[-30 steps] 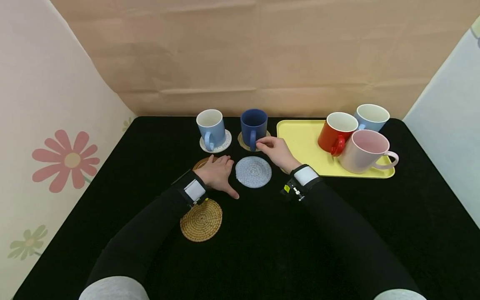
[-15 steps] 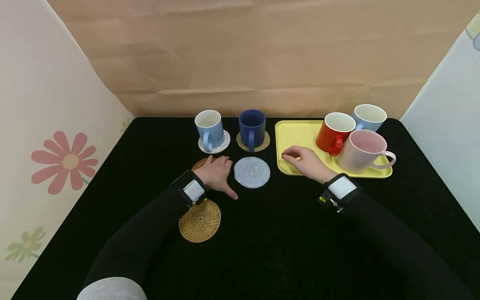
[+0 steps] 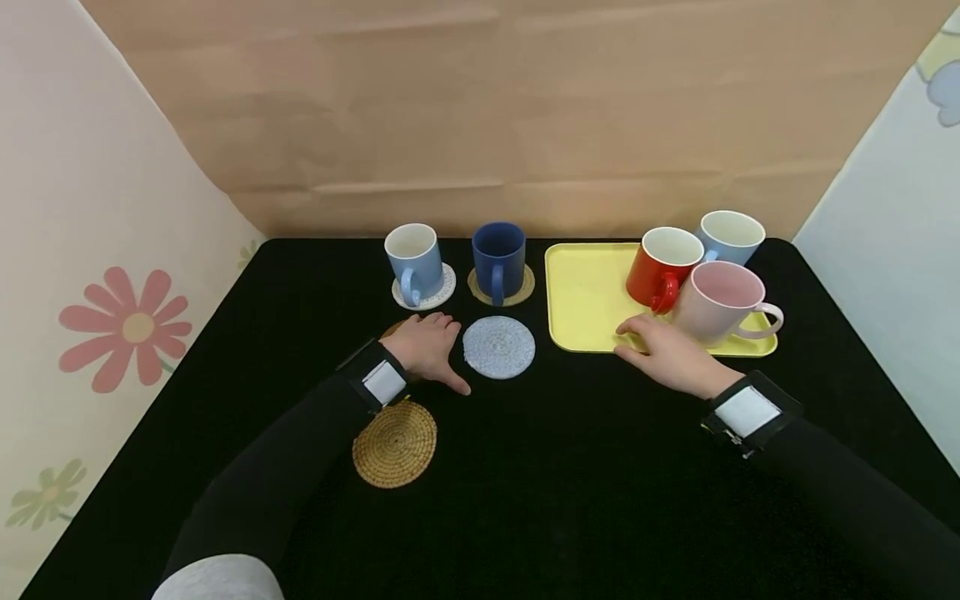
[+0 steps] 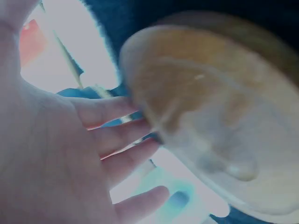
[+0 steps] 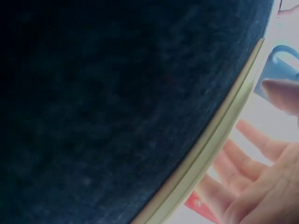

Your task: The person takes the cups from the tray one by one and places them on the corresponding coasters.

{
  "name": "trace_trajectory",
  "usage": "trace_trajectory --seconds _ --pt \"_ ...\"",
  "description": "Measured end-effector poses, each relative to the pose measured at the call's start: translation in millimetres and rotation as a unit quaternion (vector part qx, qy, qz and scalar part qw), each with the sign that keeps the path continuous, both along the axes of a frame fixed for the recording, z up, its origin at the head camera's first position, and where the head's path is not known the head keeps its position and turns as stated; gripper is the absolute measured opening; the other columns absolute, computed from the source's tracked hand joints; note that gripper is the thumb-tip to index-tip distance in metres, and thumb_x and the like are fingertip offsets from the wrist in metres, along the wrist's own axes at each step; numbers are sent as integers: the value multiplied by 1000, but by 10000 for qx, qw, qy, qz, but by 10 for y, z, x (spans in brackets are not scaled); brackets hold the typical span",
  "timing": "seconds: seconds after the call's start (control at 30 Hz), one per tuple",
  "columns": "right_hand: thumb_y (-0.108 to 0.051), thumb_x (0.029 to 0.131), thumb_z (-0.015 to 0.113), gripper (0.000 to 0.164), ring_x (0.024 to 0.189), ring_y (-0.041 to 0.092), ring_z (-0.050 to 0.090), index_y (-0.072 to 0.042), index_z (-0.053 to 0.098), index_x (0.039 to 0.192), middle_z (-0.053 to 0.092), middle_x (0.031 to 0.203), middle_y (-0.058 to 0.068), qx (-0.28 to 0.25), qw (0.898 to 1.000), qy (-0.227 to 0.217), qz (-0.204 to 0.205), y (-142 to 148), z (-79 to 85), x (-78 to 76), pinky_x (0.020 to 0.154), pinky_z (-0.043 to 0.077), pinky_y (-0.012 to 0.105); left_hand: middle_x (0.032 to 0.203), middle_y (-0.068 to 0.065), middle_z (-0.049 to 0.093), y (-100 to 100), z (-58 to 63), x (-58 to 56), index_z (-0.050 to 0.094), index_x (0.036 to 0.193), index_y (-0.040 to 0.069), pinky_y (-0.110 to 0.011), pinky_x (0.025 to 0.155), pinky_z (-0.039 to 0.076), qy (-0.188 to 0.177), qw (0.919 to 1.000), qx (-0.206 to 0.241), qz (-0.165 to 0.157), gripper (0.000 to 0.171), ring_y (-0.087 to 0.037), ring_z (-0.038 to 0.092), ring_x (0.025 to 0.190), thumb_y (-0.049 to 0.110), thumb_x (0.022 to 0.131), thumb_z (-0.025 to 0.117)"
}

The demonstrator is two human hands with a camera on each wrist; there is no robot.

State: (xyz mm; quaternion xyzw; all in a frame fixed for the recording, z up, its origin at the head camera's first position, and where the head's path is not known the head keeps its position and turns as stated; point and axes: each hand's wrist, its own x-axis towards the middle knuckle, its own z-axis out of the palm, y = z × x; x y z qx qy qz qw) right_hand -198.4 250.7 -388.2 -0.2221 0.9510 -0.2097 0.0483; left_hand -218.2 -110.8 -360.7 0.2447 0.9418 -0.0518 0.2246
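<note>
My left hand (image 3: 423,348) lies spread, fingers straight, over a brown round coaster (image 3: 392,330) that it mostly hides. In the left wrist view that glossy brown coaster (image 4: 187,88) shows large, fingertips right at its edge. My right hand (image 3: 666,357) hovers at the front edge of the yellow tray (image 3: 581,292), fingers loosely bent and holding nothing. A pink mug (image 3: 722,304) is just behind it, with a red mug (image 3: 652,279) and a light blue mug (image 3: 731,237) close by.
Another light blue mug (image 3: 416,262) stands on a white coaster (image 3: 448,287). A dark blue mug (image 3: 498,258) sits on a tan coaster (image 3: 527,287). A pale blue coaster (image 3: 498,347) and a woven straw coaster (image 3: 395,444) lie on the black tabletop (image 3: 540,483).
My right hand has left the dark blue mug's handle and moved right to the tray's front edge, near the pink mug. The left hand has stayed in place.
</note>
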Motion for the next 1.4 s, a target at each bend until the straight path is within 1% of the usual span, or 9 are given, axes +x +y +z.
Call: trace_trajectory --seconds 0.13,0.23,0.33,0.4,0.6,0.73,0.93,1.2,1.4 --pt "-20 95 63 30 89 33 56 5 61 112 61 104 21 -1 9988 231 -430 38 51 0 82 48 50 139 -15 51 12 71 42 49 140 5 -47 103 39 441 9970 626 -88 86 -28 48 126 64 80 67" --pt "-17 94 63 22 72 30 57 4 61 101 63 86 18 -106 9942 621 -870 65 117 19 68 52 45 123 -10 61 56 93 83 58 130 8 -38 86 50 745 9897 1197 -247 66 -22 60 104 57 86 65" --pt "-16 94 62 20 54 24 50 3 58 90 57 65 10 -68 9858 1107 -1264 95 219 37 49 45 35 110 -6 66 87 71 107 63 121 10 -30 70 51 978 9804 1675 -353 50 -15 61 86 50 91 63" --pt "-16 94 61 23 46 22 45 3 54 84 50 57 8 46 9792 1415 -1453 119 293 38 42 40 32 106 -4 67 93 55 115 64 118 11 -27 64 49 1127 9736 1951 -375 43 -12 60 79 46 93 62" --pt "-16 94 61 35 40 22 40 0 49 65 44 49 8 325 9712 1856 -1459 132 394 -23 37 35 32 100 -3 67 82 33 125 66 114 11 -27 60 45 1367 9568 2549 -295 35 -10 56 73 39 95 63" --pt "-18 95 60 41 41 24 41 0 49 60 44 49 9 372 9712 1689 -1637 110 419 -74 38 36 32 101 -4 67 81 0 121 66 113 10 -28 62 46 1482 9500 2727 -338 34 -11 56 74 38 95 62" --pt "-20 95 59 42 44 25 44 1 51 60 46 50 11 338 9750 1220 -1824 88 419 -150 41 37 33 102 -4 67 80 -28 120 67 113 10 -28 63 47 1415 9474 2852 -313 33 -11 56 76 37 95 62" --pt "-16 95 55 43 45 27 48 0 49 55 50 49 10 33 9735 1317 -1868 -13 353 -206 43 36 34 102 -3 66 42 -58 141 67 111 11 -28 65 47 1513 9434 2935 -318 31 -11 55 78 38 95 62" --pt "-18 94 56 43 46 25 50 -1 53 55 53 49 8 -198 9741 1089 -1973 -118 324 -213 47 37 35 106 -4 66 -2 -65 153 66 112 10 -28 67 48 1433 9395 3103 -247 31 -16 60 83 36 95 62"
